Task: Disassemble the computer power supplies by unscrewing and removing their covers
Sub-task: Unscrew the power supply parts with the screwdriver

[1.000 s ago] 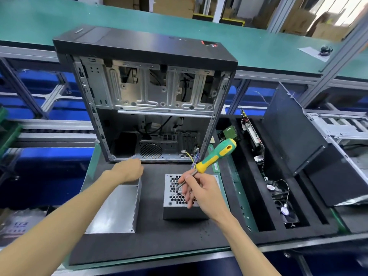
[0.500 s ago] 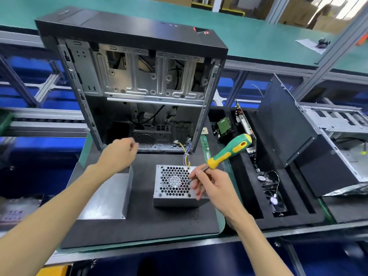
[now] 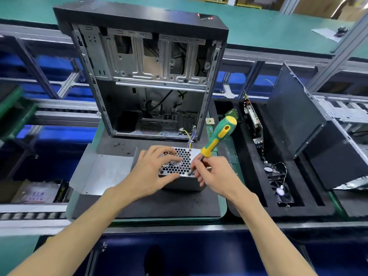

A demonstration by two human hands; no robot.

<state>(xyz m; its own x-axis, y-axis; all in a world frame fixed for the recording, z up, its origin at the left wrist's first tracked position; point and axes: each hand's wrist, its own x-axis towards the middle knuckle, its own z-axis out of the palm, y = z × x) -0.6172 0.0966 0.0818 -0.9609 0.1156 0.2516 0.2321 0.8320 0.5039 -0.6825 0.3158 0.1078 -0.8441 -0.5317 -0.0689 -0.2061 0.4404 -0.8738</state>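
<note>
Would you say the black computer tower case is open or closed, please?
Open: the black computer tower case has no side panel, exposing its metal drive bays.

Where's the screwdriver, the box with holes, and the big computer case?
screwdriver [image 3: 221,134]: head view, green-yellow handle.
power supply [image 3: 182,156]: head view, honeycomb grille top.
computer case [image 3: 139,18]: head view, black top panel.

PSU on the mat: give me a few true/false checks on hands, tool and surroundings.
1. The left hand rests on the PSU grille. True.
2. The right hand holds pliers. False: it grips a green and yellow screwdriver.
3. The screwdriver tip is at the PSU's right edge. True.
4. The PC case behind the PSU is closed. False: its side is open.
5. A metal cover lies right of the PSU. False: left.
</note>
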